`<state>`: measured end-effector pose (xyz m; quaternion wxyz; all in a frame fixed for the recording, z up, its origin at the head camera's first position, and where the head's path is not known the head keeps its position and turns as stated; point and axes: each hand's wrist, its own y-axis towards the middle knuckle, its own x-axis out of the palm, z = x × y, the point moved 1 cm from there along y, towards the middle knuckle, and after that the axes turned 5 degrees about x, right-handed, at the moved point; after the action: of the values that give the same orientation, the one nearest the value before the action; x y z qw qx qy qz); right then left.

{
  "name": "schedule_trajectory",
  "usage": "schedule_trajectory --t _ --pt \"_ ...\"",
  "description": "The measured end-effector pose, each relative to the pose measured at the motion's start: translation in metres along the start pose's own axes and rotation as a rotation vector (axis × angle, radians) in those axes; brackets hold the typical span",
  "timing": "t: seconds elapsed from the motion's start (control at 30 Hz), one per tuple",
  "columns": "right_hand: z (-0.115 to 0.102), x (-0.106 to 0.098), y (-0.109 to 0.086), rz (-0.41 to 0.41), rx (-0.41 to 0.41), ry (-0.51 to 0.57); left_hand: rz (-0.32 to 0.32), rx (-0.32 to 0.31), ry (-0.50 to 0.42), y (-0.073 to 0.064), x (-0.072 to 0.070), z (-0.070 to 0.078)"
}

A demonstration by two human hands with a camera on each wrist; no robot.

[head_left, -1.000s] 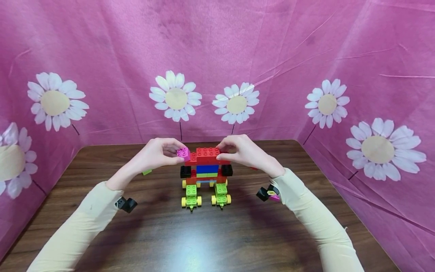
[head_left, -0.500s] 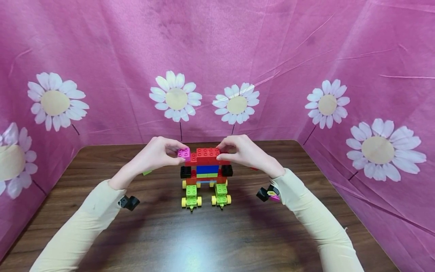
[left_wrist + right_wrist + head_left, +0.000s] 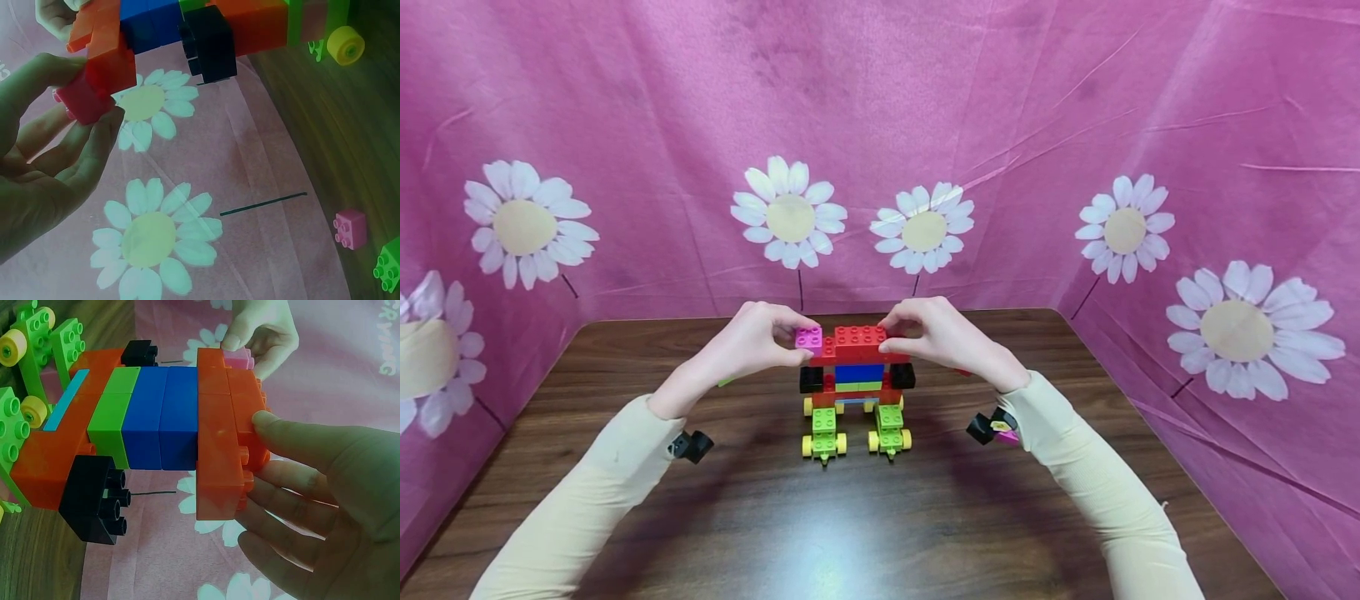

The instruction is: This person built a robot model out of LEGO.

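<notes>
My left hand (image 3: 752, 337) pinches a small pink brick (image 3: 808, 338) between thumb and fingers. It sits at the left end of the red brick layer on top of a built brick model. My right hand (image 3: 928, 337) grips the raised red brick (image 3: 860, 337) at its right end. Below the red layer come blue bricks (image 3: 159, 419), green bricks (image 3: 112, 412) and a red base with a black brick (image 3: 94, 500) at each side. The model stands upright on green wheeled bases (image 3: 823, 429) with yellow wheels (image 3: 345, 45).
On the wooden table (image 3: 880, 517), a loose pink brick (image 3: 351, 229) and a green brick (image 3: 389, 265) lie off to the left. Beyond the right hand shows a bit of red (image 3: 962, 372). Pink cloth with daisies (image 3: 880, 100) surrounds the table's back and sides.
The left hand has moved slightly right with the pink brick, which has turned from askew to straight along the red layer. The right hand keeps its grip in place.
</notes>
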<state>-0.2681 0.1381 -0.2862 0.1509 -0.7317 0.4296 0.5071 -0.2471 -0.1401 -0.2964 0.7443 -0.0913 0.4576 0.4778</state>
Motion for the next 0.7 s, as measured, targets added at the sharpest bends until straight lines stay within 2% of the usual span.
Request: schedule_trajectory --t 0.47,0.6,0.7 --pt "0.0 0.0 0.001 -0.005 0.004 0.015 0.007 0.049 0.016 -0.001 0.002 -0.002" --pt "0.0 -0.001 0.001 -0.01 0.002 0.017 -0.021 0.055 -0.023 -0.002 -0.002 -0.006" --pt "0.0 -0.001 0.001 -0.014 0.003 0.008 -0.047 0.037 -0.08 -0.001 -0.007 -0.011"
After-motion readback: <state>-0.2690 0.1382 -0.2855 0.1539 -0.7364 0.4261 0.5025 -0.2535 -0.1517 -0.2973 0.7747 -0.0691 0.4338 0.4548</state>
